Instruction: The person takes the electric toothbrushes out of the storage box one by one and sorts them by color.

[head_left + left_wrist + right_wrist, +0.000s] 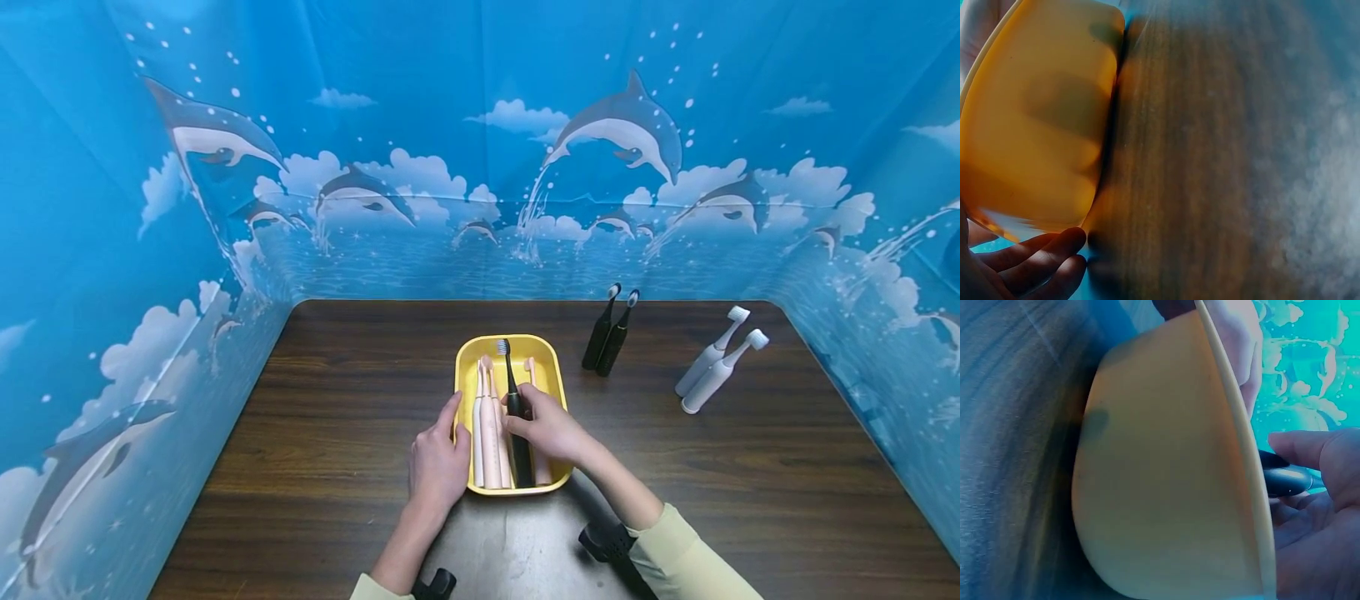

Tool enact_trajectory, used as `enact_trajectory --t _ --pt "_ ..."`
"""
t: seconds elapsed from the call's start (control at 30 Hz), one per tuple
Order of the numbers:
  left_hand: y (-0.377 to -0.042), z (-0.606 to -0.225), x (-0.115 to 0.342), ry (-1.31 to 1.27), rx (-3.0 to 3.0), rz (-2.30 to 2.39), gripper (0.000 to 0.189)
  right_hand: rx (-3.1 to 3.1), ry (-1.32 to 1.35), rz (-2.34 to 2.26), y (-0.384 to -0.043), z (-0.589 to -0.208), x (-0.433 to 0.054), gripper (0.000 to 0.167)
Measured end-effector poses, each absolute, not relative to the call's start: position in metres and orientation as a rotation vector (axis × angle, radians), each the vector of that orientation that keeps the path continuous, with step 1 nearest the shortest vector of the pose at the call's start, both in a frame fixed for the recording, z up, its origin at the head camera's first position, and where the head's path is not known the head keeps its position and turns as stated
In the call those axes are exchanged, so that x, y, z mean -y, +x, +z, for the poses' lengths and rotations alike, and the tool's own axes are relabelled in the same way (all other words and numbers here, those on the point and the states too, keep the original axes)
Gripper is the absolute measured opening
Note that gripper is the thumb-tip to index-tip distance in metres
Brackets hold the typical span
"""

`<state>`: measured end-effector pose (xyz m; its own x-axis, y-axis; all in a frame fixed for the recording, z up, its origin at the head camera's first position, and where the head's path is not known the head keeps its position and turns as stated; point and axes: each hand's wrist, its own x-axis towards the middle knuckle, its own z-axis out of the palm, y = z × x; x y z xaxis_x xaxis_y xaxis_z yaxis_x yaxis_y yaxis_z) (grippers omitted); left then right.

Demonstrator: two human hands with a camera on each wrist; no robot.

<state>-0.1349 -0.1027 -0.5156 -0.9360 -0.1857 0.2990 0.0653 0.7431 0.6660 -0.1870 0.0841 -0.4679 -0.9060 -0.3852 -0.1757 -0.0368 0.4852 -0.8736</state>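
A yellow tray (558, 375) lies on the table, holding several electric toothbrushes side by side: a white one (478, 433) and pale pink ones (491, 442) on the left, another pink one (534, 375) on the right. My left hand (438, 458) holds the tray's left side, thumb at the rim; its fingertips (1072, 240) touch the outer wall in the left wrist view. Over the tray, my right hand (551, 429) pinches the handle of a black electric toothbrush (521, 454), bristles toward the far side. In the right wrist view the tray wall hides most of that toothbrush (1288, 481).
Two black electric toothbrushes (606, 337) stand right of the tray, toward the back. Farther right are two white electric toothbrushes (712, 379). A dolphin-print curtain (420, 242) borders the dark wooden table (337, 400) at the back and sides.
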Motion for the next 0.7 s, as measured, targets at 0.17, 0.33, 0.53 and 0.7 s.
enact_trajectory --t 0.17,0.33,0.53,0.7 --pt "-0.134 -0.515 0.102 0.09 2.591 -1.02 0.046 -2.39 -0.472 -1.372 -0.176 -0.468 -0.092 0.022" --pt "-0.135 -0.516 0.103 0.09 2.608 -1.016 0.046 -2.374 -0.576 -1.339 -0.168 -0.469 -0.097 0.021" --pt "-0.135 -0.517 0.103 0.073 2.593 -1.008 0.046 -2.378 -0.598 -1.295 -0.162 -0.466 -0.099 0.021" --pt "-0.136 -0.519 0.104 0.047 2.565 -0.995 0.045 -2.424 -0.677 -1.296 -0.157 -0.467 -0.101 0.018"
